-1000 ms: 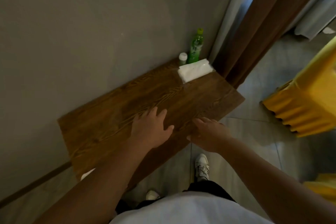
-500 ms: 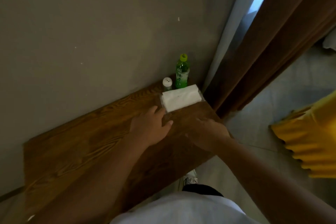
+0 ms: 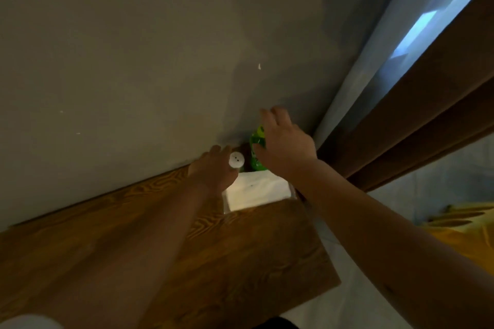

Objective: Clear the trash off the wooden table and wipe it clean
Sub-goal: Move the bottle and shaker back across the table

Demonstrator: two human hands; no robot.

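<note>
since the right hand (image 3: 284, 145) hovers open over the green bottle (image 3: 257, 151), grip low; left hand (image 3: 213, 169) at the white container (image 3: 236, 160), hold unclear.

Green plastic bottle (image 3: 256, 151) upright at far right corner of dark wooden table (image 3: 240, 254), small white-capped container (image 3: 236, 160) just left (two dots on cap), white tissue pack (image 3: 258, 189) flat in front.

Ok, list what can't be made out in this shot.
- Green bottle, head view: the right hand covers its cap and right side; grip unclear.
- White-capped container: only the cap shows; the left hand hides its body and whether the fingers hold it.
- Tissue pack: far edge hidden by both hands.
- Table: cut off by the left and bottom edges.
</note>
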